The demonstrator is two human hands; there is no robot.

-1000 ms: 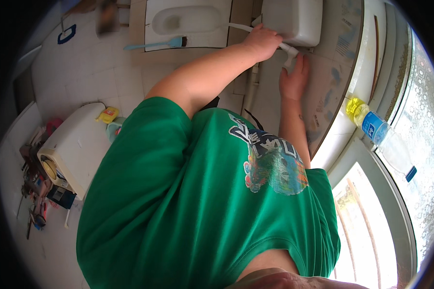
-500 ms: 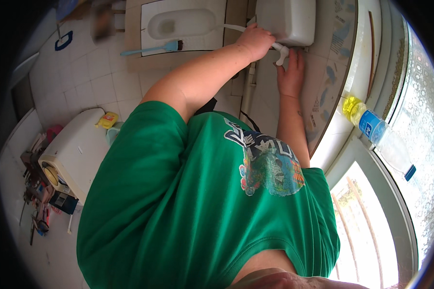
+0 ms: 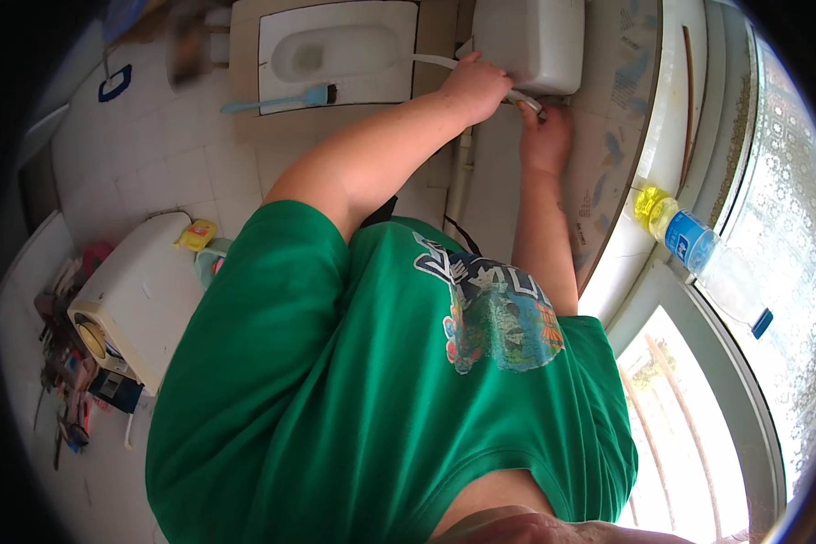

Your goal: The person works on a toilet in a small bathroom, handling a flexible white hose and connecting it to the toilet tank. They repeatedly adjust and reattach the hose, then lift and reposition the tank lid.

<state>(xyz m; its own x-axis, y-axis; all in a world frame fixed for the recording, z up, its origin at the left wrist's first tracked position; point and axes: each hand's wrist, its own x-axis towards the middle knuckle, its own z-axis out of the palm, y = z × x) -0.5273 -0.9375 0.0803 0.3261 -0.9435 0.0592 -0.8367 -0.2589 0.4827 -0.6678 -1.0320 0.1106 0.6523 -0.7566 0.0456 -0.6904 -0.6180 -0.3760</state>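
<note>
A white plastic pipe (image 3: 433, 61) runs from the squat toilet (image 3: 385, 82) past the lower edge of the white cistern (image 3: 528, 45). My left hand (image 3: 477, 89) is closed round its middle, hiding that stretch. Just right of it, below the cistern, my right hand (image 3: 548, 136) has its fingers bent round the pipe's angled end. Fingers cover most of that end, and I cannot tell whether it joins anything.
A light blue brush (image 3: 290, 101) lies by the toilet's near edge. On the right ledge stands a bottle of yellow liquid (image 3: 675, 227), close to the window. A white washing machine (image 3: 140, 290) is at left, with a yellow packet (image 3: 196, 236) on top.
My right fingers, stretched out beside the pipe's white end fitting before, have curled round it. The fitting is now mostly covered. My left hand keeps its grip; the whole view has shifted slightly.
</note>
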